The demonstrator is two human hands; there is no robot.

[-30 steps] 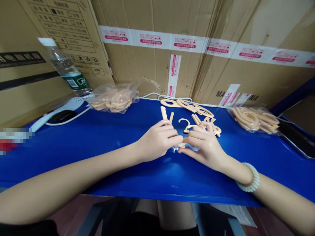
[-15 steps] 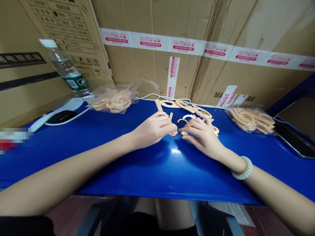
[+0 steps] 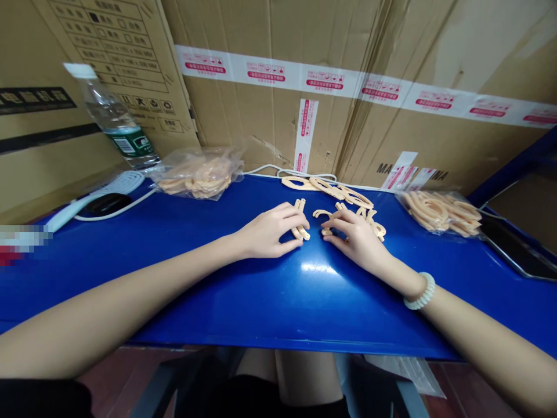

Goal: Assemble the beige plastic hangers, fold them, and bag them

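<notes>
My left hand [image 3: 278, 228] is closed, fingers and thumb around a pair of curved beige pieces [image 3: 301, 233] that stick out above and below the fingers, just over the blue table. To its right, my right hand [image 3: 357, 237] has curled fingers around another curved beige piece [image 3: 326, 231], mostly hidden under the fingertips. Beside and behind this hand lie more beige pieces: a hook-shaped one [image 3: 321, 213] on the left and a small pile [image 3: 378, 227] on the right. A small gap of table separates the two hands.
Flat beige loops [image 3: 326, 188] lie in a row at the back. Clear bags of beige pieces stand left [image 3: 200, 177] and right [image 3: 441, 213]. A water bottle [image 3: 128, 142], a white brush [image 3: 111, 188], a cable and a dark phone [image 3: 517, 247] are around the blue table [image 3: 243, 302]. Cardboard boxes rise behind.
The long beige strip upright behind my left hand has gone from there, and paired pieces now show in the left hand. My right hand stays near the pile, its fingers more curled.
</notes>
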